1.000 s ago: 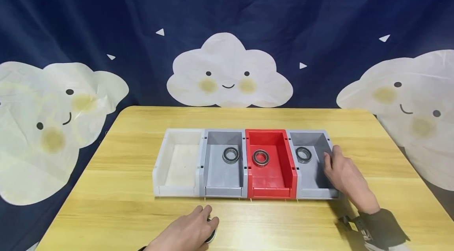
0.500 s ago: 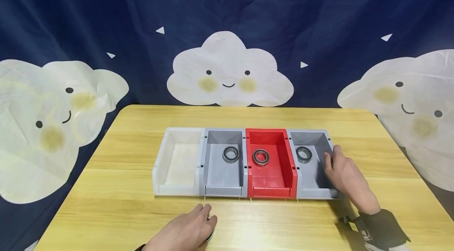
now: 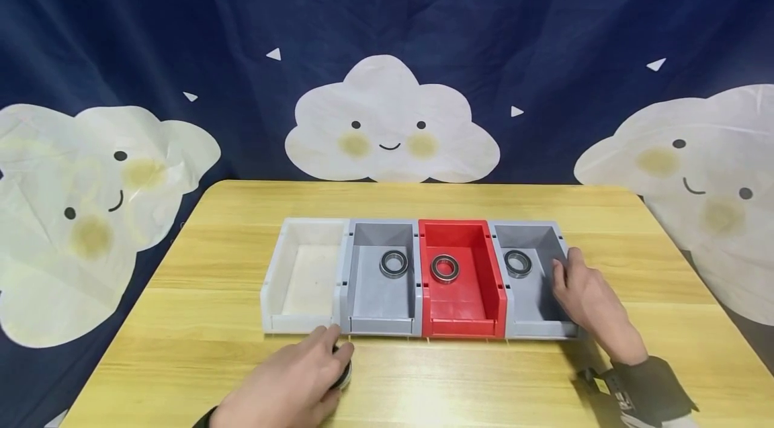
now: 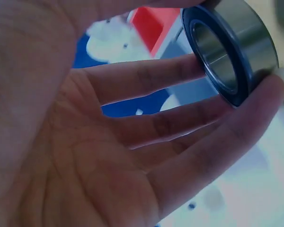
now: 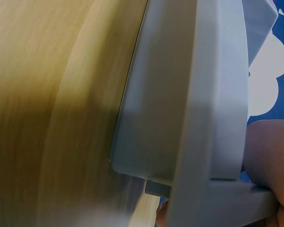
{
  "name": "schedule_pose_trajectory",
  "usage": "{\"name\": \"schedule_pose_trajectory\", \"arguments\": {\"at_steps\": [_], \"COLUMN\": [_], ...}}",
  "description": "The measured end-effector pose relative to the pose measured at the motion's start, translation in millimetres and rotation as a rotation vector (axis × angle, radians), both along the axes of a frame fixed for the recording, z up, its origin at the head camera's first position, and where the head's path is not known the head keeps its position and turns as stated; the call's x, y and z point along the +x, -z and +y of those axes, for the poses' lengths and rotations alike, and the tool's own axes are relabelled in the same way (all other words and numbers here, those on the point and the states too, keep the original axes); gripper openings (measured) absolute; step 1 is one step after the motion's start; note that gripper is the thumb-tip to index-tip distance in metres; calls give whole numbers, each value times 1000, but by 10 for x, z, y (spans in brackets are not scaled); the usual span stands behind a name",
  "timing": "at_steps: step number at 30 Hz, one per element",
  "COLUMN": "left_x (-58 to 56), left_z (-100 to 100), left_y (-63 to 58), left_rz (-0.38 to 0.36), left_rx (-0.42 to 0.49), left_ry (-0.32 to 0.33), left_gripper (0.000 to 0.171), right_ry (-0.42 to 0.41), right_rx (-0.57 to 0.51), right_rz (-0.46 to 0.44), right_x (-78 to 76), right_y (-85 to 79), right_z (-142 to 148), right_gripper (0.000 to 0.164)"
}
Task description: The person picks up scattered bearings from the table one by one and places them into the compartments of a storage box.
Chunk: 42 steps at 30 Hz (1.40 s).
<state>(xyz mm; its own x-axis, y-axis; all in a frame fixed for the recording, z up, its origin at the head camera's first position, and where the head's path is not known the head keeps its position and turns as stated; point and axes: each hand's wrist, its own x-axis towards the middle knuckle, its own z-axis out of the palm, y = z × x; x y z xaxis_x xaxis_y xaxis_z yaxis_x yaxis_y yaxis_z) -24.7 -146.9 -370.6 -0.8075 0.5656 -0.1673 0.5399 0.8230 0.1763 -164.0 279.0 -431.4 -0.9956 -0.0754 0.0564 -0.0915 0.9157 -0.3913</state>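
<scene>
My left hand (image 3: 290,377) pinches a ball bearing (image 4: 258,40) between thumb and fingertips, in front of the white bin (image 3: 308,283). In the left wrist view the bearing's steel outer ring and dark seal show, and the palm stays apart from it. My right hand (image 3: 592,300) grips the right wall of the right-hand grey bin (image 3: 540,329), thumb on the inner side. The right wrist view shows that bin's side wall (image 5: 154,104) close up, with part of the hand (image 5: 274,161) at its rim. A bearing (image 3: 508,265) lies in this bin.
Four bins stand side by side on the wooden table (image 3: 181,347). The left grey bin (image 3: 381,304) and the red bin (image 3: 461,310) each hold one bearing. A dark blue curtain (image 3: 242,11) with printed clouds hangs behind the table.
My left hand has moved forward and a little left with the bearing, closer to the white bin's front edge. My right hand and the bins have stayed put.
</scene>
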Motion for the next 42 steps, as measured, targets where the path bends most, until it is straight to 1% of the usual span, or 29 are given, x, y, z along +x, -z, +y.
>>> {"name": "schedule_pose_trajectory", "arguments": {"at_steps": [2,6,9,14,17,19,21,25,30,32,35,39,42], "left_x": [-27,-96,-164,-311,-432,-523,-612,-767,-952,-1020,-1124,-1254,-1325], "left_z": [-42,-119,-175,-262,-289,-301,-311,-318,-335,-347,-364,-390,-408], "left_y": [-73,-203,-315,-471,-539,-573,-599,-645,-659,-642,-596,-504,-431], "left_rz": [58,229,301,398,407,388,352,272,162,123,76,41,12], "left_rx": [19,24,14,17,25,26,26,11,3,4,9,11,5], "left_ry": [-24,-38,-45,-36,-23,-23,-36,-86,-161,-191,-219,-238,-258], "left_gripper": [30,27,27,28,26,26,25,25,23,23,22,21,21], "right_ry": [-3,-2,0,7,10,8,3,-6,-7,-8,-7,-1,1], "right_rx": [-2,-7,-8,1,6,5,2,-4,-7,-5,1,4,3], "right_rz": [4,22,19,-12,-16,-9,0,8,5,0,-15,-28,-34], "right_x": [-2,9,11,-4,-6,-5,-1,8,6,5,2,4,6], "right_y": [4,15,17,-1,-9,-9,-6,3,6,5,-1,-11,-15], "right_z": [2,8,9,6,8,8,8,8,7,6,5,3,1], "right_gripper": [27,26,26,28,28,27,27,27,27,27,27,27,27]}}
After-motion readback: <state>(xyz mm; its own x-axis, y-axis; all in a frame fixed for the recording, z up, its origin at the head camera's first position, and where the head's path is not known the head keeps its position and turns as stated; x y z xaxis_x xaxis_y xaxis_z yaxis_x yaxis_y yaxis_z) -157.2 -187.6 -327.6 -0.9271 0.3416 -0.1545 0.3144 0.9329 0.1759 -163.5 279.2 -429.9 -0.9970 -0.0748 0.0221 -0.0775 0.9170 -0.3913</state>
